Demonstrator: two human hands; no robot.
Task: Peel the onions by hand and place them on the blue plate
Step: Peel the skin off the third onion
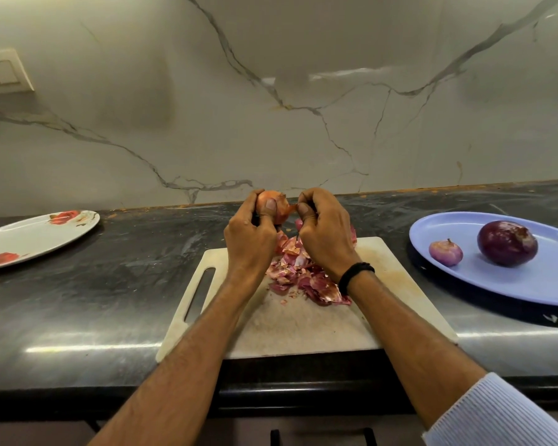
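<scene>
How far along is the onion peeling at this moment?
Done: a small onion and a large onion lie peeled on the blue plate; skins pile on the cutting board. In hand: the left hand holds a third onion, the right hand pinches its skin. Left: finish peeling it and plate it.

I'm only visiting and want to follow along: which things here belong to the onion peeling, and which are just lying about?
In the job: left hand gripping the onion; right hand pinching its skin; heap of peelings on the cutting board; blue plate holding small peeled onion, large peeled onion.
Lying about: flowered plate; wall switch.
</scene>
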